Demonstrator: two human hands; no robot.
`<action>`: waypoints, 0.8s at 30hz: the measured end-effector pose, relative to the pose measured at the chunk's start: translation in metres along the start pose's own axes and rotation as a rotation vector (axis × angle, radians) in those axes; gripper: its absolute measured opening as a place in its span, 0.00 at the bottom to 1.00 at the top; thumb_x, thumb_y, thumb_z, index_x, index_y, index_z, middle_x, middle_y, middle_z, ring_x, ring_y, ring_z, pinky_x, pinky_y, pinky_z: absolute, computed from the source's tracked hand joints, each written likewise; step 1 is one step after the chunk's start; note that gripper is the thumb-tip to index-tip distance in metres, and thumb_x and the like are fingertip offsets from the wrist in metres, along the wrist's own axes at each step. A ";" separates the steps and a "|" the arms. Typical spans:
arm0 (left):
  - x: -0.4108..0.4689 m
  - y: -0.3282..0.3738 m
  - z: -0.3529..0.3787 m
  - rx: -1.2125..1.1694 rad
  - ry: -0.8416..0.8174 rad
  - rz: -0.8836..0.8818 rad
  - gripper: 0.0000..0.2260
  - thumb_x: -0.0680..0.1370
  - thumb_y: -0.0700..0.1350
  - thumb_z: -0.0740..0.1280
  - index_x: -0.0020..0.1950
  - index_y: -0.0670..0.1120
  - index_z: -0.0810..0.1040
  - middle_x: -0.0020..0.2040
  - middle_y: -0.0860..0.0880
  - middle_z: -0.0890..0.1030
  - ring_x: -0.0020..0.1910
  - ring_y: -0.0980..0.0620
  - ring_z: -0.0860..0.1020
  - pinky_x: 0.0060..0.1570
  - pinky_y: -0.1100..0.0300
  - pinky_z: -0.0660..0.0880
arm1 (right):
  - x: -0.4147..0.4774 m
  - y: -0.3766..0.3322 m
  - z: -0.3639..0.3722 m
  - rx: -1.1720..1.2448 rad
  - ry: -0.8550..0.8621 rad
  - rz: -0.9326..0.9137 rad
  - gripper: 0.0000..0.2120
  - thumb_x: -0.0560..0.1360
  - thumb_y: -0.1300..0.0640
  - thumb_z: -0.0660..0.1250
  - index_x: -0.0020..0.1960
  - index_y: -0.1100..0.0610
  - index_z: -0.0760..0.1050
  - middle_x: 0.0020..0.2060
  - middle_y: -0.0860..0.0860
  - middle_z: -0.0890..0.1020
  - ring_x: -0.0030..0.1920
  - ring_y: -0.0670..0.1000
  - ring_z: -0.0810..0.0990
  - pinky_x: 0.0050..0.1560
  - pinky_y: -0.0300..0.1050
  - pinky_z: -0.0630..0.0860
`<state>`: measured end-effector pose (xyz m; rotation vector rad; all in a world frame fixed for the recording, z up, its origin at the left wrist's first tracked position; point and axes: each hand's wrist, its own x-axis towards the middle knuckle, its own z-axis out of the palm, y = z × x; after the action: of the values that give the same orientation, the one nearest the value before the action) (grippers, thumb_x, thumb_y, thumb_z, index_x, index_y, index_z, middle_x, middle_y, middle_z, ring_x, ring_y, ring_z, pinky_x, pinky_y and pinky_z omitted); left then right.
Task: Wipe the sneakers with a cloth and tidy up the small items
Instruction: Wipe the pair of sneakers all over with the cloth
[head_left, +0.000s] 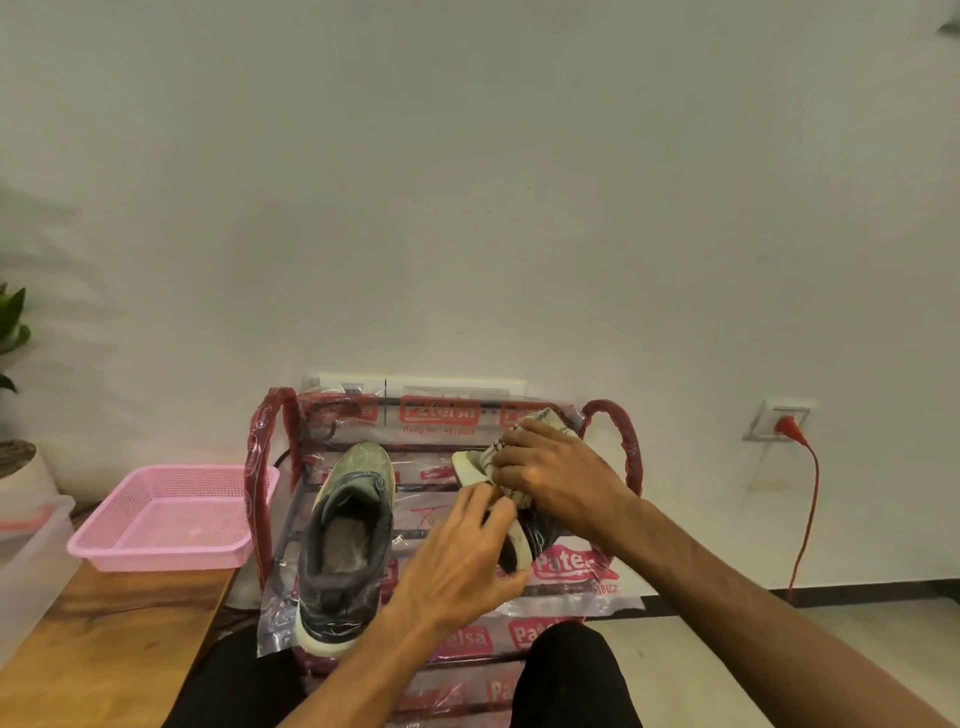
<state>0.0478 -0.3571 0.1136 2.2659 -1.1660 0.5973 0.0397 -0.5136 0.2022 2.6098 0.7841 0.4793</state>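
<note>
On rack (262, 467) top, right half: left hand (457, 561) grips tilted sneaker (537, 532) by sole, right hand (556, 480) curled round cloth (491, 453) at toe. Slick plastic wrap (571, 603); hard rubbing may skid it off rack's edge

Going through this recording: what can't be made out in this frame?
- Head view: most of the wiped sneaker, covered by the left hand, right hand and cloth.
- Head view: plant and clear box, cut off by the left edge.
- Head view: lower shelves of the rack, hidden by plastic wrap and a knee.
</note>
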 end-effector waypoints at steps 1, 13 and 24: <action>0.001 -0.001 -0.001 -0.014 0.002 -0.016 0.24 0.68 0.56 0.74 0.56 0.50 0.65 0.57 0.48 0.72 0.53 0.53 0.73 0.46 0.66 0.76 | -0.002 -0.001 -0.001 0.022 0.015 0.010 0.19 0.69 0.53 0.76 0.58 0.54 0.80 0.56 0.51 0.82 0.60 0.52 0.77 0.69 0.51 0.68; 0.007 -0.003 -0.006 -0.020 -0.002 -0.012 0.22 0.69 0.55 0.71 0.56 0.51 0.63 0.59 0.48 0.70 0.53 0.53 0.72 0.44 0.65 0.75 | -0.012 -0.001 -0.004 0.093 0.121 0.076 0.22 0.60 0.53 0.83 0.52 0.52 0.83 0.50 0.50 0.85 0.54 0.51 0.82 0.61 0.47 0.74; 0.002 -0.001 -0.003 0.068 -0.032 0.111 0.23 0.66 0.54 0.75 0.52 0.49 0.67 0.53 0.49 0.72 0.50 0.53 0.72 0.38 0.65 0.76 | -0.018 -0.001 0.004 0.163 0.090 0.105 0.21 0.60 0.56 0.82 0.52 0.54 0.83 0.50 0.50 0.85 0.54 0.52 0.83 0.58 0.47 0.76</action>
<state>0.0495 -0.3558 0.1163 2.2861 -1.3133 0.6541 0.0270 -0.5248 0.1943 2.8079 0.7453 0.5892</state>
